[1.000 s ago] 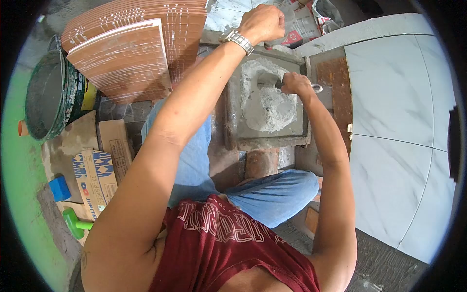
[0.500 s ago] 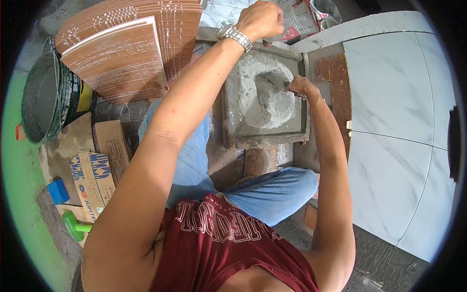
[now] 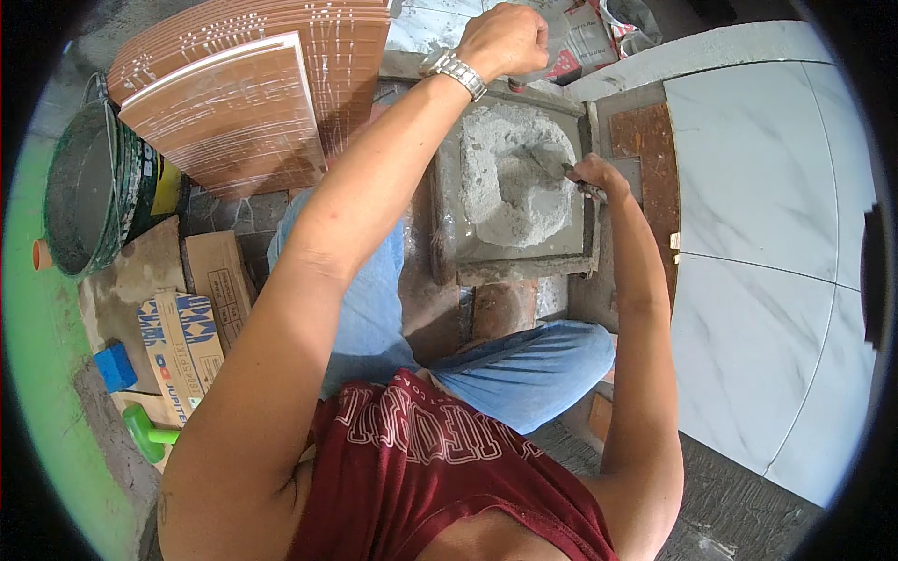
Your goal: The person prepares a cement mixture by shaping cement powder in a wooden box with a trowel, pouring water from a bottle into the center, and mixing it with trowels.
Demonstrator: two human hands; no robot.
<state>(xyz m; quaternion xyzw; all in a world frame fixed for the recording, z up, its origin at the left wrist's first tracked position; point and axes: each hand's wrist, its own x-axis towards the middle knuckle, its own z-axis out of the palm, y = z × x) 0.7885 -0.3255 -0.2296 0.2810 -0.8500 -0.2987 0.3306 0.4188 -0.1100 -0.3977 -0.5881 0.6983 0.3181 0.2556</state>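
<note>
Right hand [image 3: 599,173] gripping trowel [image 3: 549,161], fingers wrapping handle; shifting right and slightly near since a second ago. Blade lying in grey cement mix [image 3: 479,164] inside shallow tray [image 3: 524,271]; central hollow showing more openly now, mix looking like it's being worked over. Left hand [image 3: 505,42] curling at tray's far side, can't tell if pinching anything. Right fingers hiding part of handle; blade edge blending into mix; frame cutting off printed bag [image 3: 587,42].
</note>
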